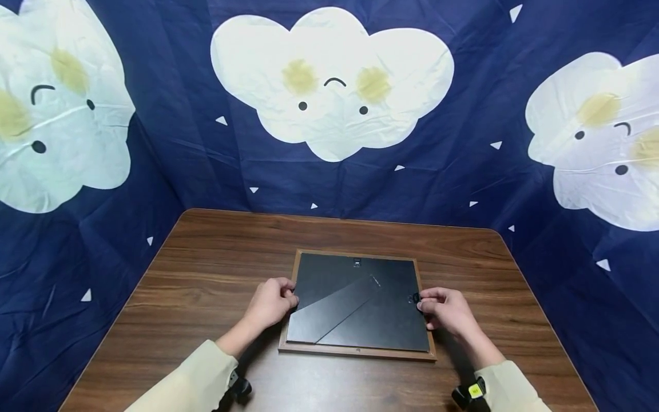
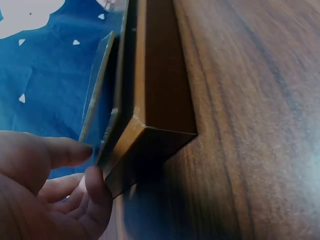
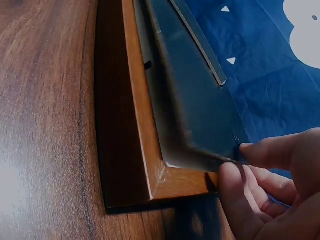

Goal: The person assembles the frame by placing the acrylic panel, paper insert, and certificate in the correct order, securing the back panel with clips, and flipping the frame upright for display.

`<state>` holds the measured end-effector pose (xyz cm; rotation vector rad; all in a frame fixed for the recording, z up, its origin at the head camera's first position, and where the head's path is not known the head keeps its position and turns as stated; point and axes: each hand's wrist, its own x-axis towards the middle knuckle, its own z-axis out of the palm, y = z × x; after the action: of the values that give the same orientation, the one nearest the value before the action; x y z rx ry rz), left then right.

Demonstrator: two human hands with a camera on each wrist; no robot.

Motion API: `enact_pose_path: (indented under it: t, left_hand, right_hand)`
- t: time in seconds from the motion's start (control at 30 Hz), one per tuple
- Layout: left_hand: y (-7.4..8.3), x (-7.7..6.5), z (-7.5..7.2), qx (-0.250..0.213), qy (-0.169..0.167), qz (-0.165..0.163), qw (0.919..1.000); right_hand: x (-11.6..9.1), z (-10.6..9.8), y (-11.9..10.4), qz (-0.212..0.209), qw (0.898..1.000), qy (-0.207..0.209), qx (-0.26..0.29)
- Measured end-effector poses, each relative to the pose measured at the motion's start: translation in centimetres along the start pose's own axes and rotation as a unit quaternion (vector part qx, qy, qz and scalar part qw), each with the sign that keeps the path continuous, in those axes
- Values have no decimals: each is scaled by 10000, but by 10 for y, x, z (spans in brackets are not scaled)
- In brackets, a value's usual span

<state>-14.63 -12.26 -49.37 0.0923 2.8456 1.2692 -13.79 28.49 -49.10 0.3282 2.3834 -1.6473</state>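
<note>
A wooden picture frame [image 1: 357,352] lies face down on the table. Its black backing board [image 1: 393,323] carries a slanted easel leg [image 1: 334,310] folded flat against it. My left hand [image 1: 273,301] pinches the board's left edge between thumb and fingers. At the opposite side, my right hand [image 1: 449,309] pinches the board's right edge beside a small metal hanger [image 1: 415,298]. In the right wrist view, the board [image 3: 200,110] stands a little raised, with a gap between it and the wooden rim [image 3: 142,100]. The frame's front is hidden.
The brown wood-grain table [image 1: 216,246] extends around the frame on all sides. Behind and beside it hangs a dark blue cloth [image 1: 180,114] with white clouds and small triangles. Black wrist cameras [image 1: 241,386] sit at both sleeves.
</note>
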Motion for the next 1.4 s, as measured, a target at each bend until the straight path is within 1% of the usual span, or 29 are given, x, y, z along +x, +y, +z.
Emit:
enact_pose_path:
  t: [0.03,0.07,0.2,0.3,0.43,0.53,0.57,0.8,0.97,1.03,1.1,1.2,1.3,1.4]
  left_hand:
    - [0,0,1,224,80,97,9997]
    - [-1,-1,2,337,110,156,9992]
    - [0,-2,5,460,191,243,9985]
    - [0,-2,7,449,261,276,9983]
    - [1,-2,12,398,137,432,9982]
    - [3,-1,15,509,45,582,9970]
    - [3,-1,15,566,60,592,9966]
    - [0,3,11,625,285,344,9970]
    - [-3,-5,2,1019,526,95,9934]
    - [-4,-11,-3,1111,507,6,9925]
    - [-4,-15,-5,1096,461,-8,9929]
    - [-2,-21,-7,1021,356,89,9941]
    - [-1,-25,-5,1065,255,251,9937]
    - [1,-28,-4,1106,108,267,9934]
  right_hand:
    - [-1,0,0,-13,10000,10,-65]
    - [-1,1,0,-24,9999,26,-124]
    - [-2,1,-2,-96,9990,99,-422]
    - [0,2,-3,-117,9978,119,-647]
    - [3,2,-4,-88,9971,110,-748]
    - [5,2,-5,-80,9969,115,-769]
    - [5,2,-5,-92,9968,96,-787]
    - [5,4,-5,-75,9967,141,-790]
    - [6,7,-1,-49,9972,70,-738]
    - [5,7,0,-45,9974,28,-712]
    - [5,7,0,-52,9974,1,-712]
    - [4,5,-1,-50,9975,-24,-698]
    - [4,4,-2,-45,9976,-58,-687]
    - [4,3,-1,-43,9977,-70,-668]
